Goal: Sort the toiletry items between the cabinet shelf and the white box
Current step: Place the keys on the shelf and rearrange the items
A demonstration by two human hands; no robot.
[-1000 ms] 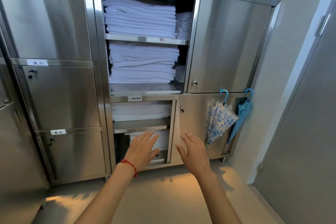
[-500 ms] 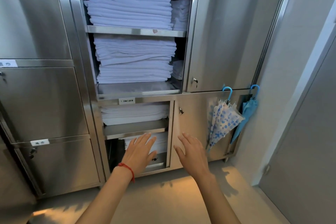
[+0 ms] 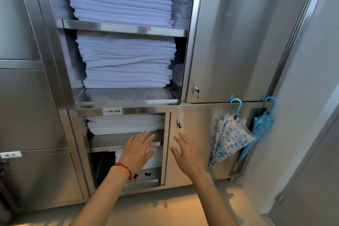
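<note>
Steel cabinet (image 3: 229,42): open shelves hold stacked white linens (image 3: 126,60). Left hand (image 3: 136,150) and right hand (image 3: 187,154) spread, fingers straight, holding nothing. Two umbrellas (image 3: 231,135) hang beside

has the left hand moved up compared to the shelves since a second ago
Yes. The left hand has risen: earlier its fingertips were below the lower shelf's front edge, over the bottom linen; now they overlap that edge. The camera also moved closer.
</note>
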